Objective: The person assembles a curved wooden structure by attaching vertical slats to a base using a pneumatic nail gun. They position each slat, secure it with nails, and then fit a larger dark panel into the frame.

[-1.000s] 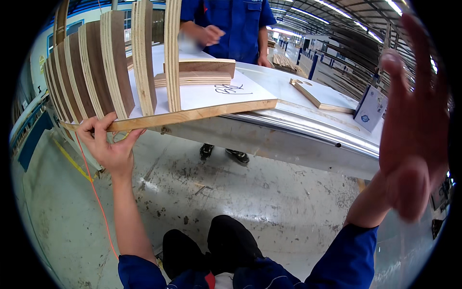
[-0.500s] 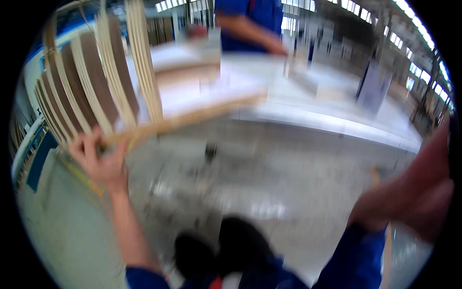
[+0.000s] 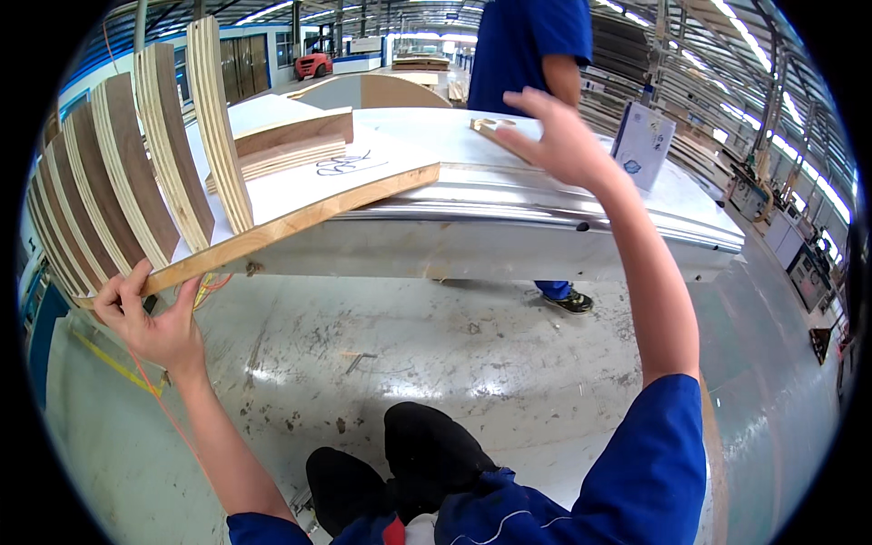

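Observation:
My left hand is closed on the wooden edge of a white-topped panel, thumb below and fingers at the top edge. On that panel stand several curved plywood strips on edge, some with dark brown faces. A short stack of plywood pieces lies behind them, beside black scribbled marks. My right hand hovers over the white table, fingers stretched apart, with nothing in it. Nearest to it is a small flat wooden piece with round cut-outs, partly hidden by the fingers.
A white-and-blue box stands at the table's right. Metal profiles run along the near edge. Across the table stands a person in blue. An orange hose hangs at my left. A red forklift is far back.
My right hand has swung from the right edge inward over the table. The view has shifted and sharpened. My left hand stays on the panel edge.

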The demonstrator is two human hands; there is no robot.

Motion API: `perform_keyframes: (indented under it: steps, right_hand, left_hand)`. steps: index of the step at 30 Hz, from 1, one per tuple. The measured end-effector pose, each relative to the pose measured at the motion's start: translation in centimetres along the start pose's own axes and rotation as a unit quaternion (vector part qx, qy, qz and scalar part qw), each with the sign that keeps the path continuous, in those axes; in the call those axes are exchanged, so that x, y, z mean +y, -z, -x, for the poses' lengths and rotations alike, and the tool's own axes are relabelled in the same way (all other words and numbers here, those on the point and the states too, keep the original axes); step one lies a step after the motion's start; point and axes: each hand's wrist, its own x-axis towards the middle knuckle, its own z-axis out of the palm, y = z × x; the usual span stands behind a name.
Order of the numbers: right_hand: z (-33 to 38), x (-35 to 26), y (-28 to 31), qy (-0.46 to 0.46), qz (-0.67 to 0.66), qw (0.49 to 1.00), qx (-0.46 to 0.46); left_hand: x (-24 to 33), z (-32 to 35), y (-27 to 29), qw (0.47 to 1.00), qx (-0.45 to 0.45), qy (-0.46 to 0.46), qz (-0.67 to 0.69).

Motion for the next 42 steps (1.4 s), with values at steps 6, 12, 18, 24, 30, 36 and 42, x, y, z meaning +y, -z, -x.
perform_keyframes:
  steps: [6,12,18,24,30,36,42]
  right_hand:
    - [-0.3,-0.1,-0.2,-0.079,0.022,0.964,-0.252]
    - [2.5,-2.4,1.5,-0.014,-0.052,0.982,-0.184]
    - [3.7,-4.1,2.1,0.004,-0.067,0.993,-0.095]
    - [4.3,-2.6,1.6,0.020,-0.080,0.995,-0.057]
    - [3.2,-3.7,2.5,0.024,-0.091,0.992,-0.086]
    - [1.2,-2.8,7.9,0.123,0.017,0.962,-0.245]
    - [-4.8,-0.4,12.0,-0.029,-0.085,0.984,-0.156]
  left_hand:
    - [0.3,-0.1,0.4,1.000,-0.001,0.000,0.000]
    - [-0.4,0.2,0.6,1.000,-0.015,0.006,-0.009]
    - [-2.7,0.5,1.6,0.999,-0.036,-0.015,0.001]
    - [-5.9,2.8,4.0,0.990,-0.087,0.025,0.109]
    - [1.1,1.9,4.3,0.977,-0.190,0.029,-0.089]
    - [2.0,-2.9,5.4,0.932,-0.327,0.114,-0.110]
    - [6.8,-8.0,5.7,0.846,-0.374,0.379,-0.037]
